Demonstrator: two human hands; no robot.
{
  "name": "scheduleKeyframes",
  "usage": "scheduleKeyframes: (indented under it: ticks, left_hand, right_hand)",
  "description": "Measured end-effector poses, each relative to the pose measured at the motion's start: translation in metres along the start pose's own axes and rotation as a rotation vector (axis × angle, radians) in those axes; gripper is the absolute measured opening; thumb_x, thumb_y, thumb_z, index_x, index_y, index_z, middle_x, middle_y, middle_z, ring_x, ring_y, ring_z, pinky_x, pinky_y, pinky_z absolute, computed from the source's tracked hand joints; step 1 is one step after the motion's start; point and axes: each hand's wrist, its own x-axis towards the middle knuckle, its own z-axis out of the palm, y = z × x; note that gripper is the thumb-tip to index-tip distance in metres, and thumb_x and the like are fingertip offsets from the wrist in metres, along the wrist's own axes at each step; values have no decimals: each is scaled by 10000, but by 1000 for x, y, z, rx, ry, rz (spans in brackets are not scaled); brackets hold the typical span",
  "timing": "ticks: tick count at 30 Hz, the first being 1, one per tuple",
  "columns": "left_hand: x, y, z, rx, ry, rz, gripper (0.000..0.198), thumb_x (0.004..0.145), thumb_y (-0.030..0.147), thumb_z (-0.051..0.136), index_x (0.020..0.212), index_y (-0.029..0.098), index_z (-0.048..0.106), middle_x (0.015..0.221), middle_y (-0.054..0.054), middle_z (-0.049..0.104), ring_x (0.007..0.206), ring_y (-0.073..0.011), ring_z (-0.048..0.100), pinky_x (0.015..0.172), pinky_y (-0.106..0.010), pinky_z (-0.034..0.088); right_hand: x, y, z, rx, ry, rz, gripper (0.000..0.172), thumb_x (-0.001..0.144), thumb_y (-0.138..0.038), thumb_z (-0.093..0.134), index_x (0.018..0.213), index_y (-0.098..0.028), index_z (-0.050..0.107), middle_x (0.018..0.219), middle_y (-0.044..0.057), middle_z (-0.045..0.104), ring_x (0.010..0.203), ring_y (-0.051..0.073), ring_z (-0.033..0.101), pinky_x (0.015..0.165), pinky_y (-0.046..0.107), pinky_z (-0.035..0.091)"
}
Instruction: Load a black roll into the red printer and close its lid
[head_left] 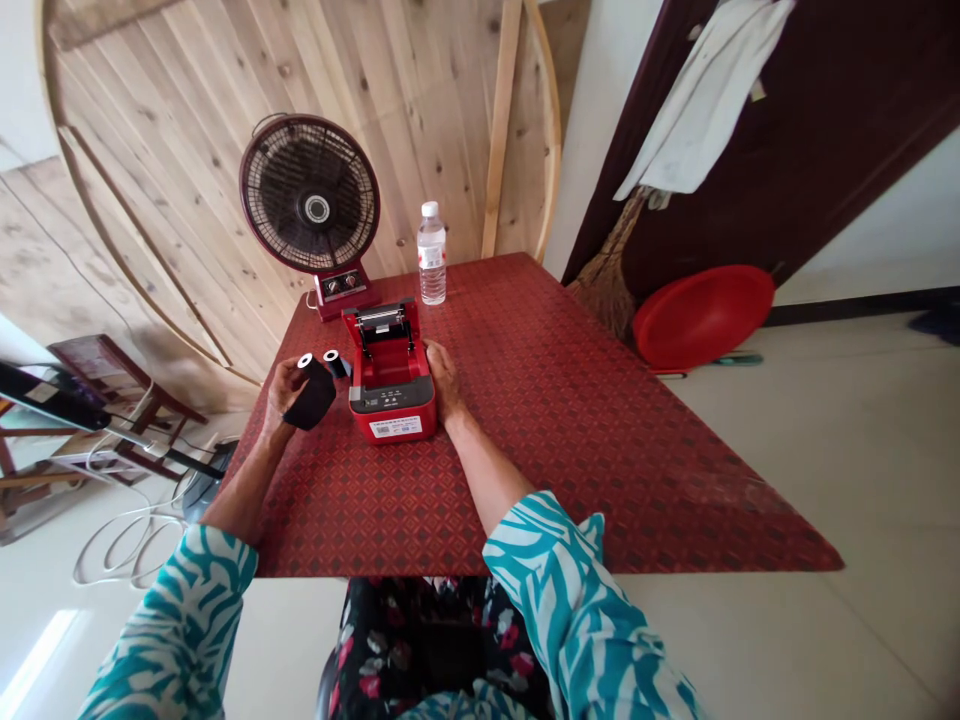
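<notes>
A small red printer (390, 385) stands on the red patterned table (570, 430) with its lid open. My left hand (289, 392) is closed around a black roll (311, 395) with a white core, held just left of the printer. A second black roll (335, 362) lies on the table beside the printer's left side. My right hand (444, 385) rests against the printer's right side, fingers curled along it.
A dark red table fan (311, 205) and a clear water bottle (431, 253) stand at the table's far edge. A round wooden tabletop leans on the wall behind. A red basin (701, 312) and a broom sit on the floor to the right. Cables lie on the floor at left.
</notes>
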Motion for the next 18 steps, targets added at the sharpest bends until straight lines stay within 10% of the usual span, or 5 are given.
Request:
scheduleKeyframes:
  ticks: [9,18]
  left_hand:
    - [14,105,53,384,-485,211,378,726,357,731,1080,226,719,1038,-60,736,983,-248,686,920,-375,524]
    - [40,116,89,594,-842,133,278,668,153,687,908,260,776,820,-13,766,868,-250,721,843,-347,552]
  right_hand:
    - [9,12,2,53,10,-3,498,792,-626,551,1080,-238,673,1189,52,720,1138,211,635,1065,407,459]
    - [7,10,3,34,3,-2,454,814,-587,533,1090,-253,667,1189,43,719,1137,205,640,1067,399,457]
